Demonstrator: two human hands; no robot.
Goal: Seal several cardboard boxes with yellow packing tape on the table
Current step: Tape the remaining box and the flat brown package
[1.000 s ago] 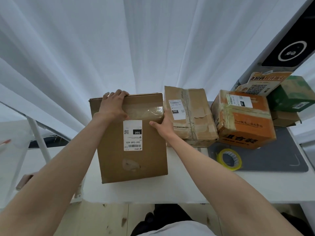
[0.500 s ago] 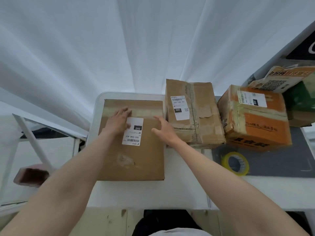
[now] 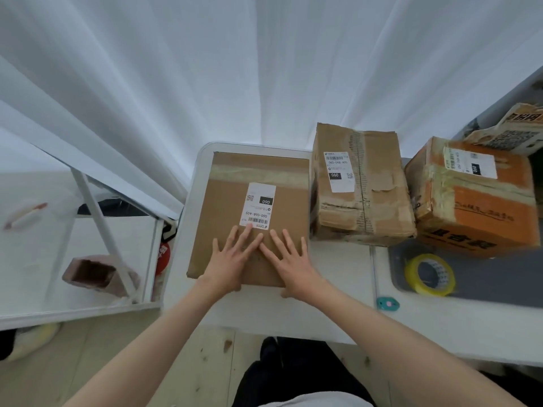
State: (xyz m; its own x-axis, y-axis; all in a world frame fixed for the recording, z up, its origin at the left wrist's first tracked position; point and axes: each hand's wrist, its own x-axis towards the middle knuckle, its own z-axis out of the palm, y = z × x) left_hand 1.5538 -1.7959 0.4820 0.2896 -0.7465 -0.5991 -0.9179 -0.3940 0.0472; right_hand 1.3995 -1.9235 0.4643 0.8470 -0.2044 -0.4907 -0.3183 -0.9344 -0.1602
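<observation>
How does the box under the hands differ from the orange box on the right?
The plain box is brown all over; the orange box has orange print with dark lettering. The plain box lies flat and low on the white table; the orange box stands taller, on a grey mat. Both hands, left and right, press flat on the plain box; nothing touches the orange box. Both carry a white shipping label.

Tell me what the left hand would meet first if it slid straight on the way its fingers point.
The left hand lies flat on the brown box, fingers pointing away from the person. Straight on, it meets the white shipping label first; the middle fingertip seems already at its near edge.
</observation>
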